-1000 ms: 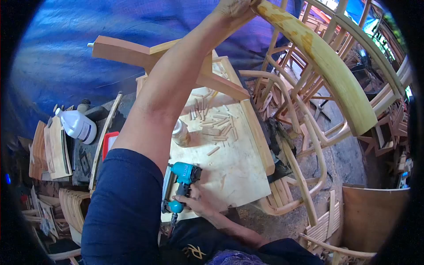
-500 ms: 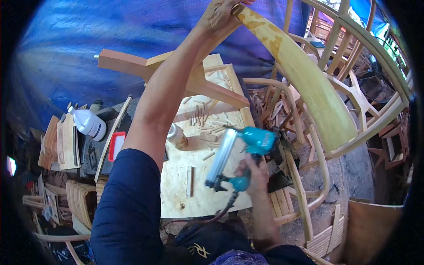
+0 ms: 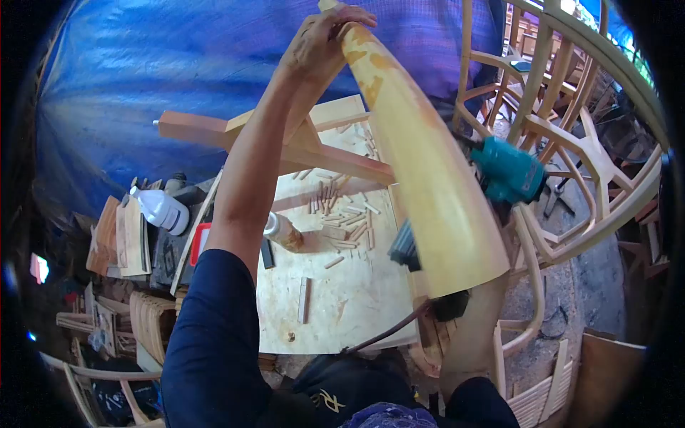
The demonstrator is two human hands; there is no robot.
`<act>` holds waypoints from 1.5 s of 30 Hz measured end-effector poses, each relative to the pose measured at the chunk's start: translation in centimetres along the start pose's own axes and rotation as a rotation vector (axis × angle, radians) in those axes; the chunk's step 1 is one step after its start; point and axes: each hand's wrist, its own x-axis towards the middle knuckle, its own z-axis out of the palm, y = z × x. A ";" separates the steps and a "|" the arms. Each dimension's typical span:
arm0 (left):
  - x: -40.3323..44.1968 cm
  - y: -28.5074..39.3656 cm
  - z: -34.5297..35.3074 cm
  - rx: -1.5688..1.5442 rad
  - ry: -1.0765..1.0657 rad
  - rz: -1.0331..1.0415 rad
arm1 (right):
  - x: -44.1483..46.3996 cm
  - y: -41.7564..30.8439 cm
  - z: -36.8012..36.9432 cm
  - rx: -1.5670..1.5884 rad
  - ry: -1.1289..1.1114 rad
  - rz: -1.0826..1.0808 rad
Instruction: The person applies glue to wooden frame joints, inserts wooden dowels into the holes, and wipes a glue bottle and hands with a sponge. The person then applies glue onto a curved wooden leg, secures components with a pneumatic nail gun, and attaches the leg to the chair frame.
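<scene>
My left hand [image 3: 325,36] is closed around the upper end of a curved wooden panel [image 3: 435,178], pale with brown stain patches near that end. The panel is raised at a slant above the right side of the workbench. Behind it is a teal nail gun [image 3: 511,171], its body showing to the right of the panel and part of its magazine to the left. My right forearm [image 3: 474,332] runs up behind the panel's lower edge; the panel hides my right hand, which is on the gun's handle. A hose [image 3: 385,330] runs down and left from the gun.
On the workbench [image 3: 357,307] lie several wooden dowels [image 3: 349,221], a glue bottle [image 3: 284,232], a small wood strip [image 3: 304,299] and a jointed wooden frame [image 3: 342,160]. Chair frames [image 3: 556,128] crowd the right. A white jug [image 3: 160,210] stands left, before a blue tarp [image 3: 143,71].
The nail gun has moved right and up, from over the bench to behind the panel. My left hand and the panel's upper end have shifted left; its lower end has come down and left.
</scene>
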 end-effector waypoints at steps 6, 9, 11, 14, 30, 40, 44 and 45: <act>0.2 -0.6 0.7 -0.216 0.034 -0.419 | 7.2 -5.9 2.8 -0.054 -0.188 0.001; -0.2 -5.6 -0.2 -0.550 0.054 -0.555 | 10.3 -6.0 2.8 0.100 -0.328 0.048; -0.2 -4.8 -0.8 -0.485 -0.004 -0.511 | 11.5 -4.7 2.9 0.161 -0.391 0.048; 0.3 -4.5 -1.6 -0.459 -0.061 -0.479 | 12.9 -2.8 3.0 0.257 -0.386 0.123; 1.1 -6.4 -3.8 -0.429 -0.205 -0.398 | 18.5 3.4 3.6 0.282 -0.509 0.312; 0.4 -4.2 -1.5 -0.457 -0.057 -0.429 | 19.5 2.7 5.1 0.212 -0.542 0.303; 0.4 -3.7 -1.2 -0.465 -0.025 -0.438 | 20.2 2.4 5.6 0.207 -0.586 0.286; 0.4 -3.7 -1.2 -0.468 -0.019 -0.442 | 20.5 2.4 5.8 0.207 -0.591 0.288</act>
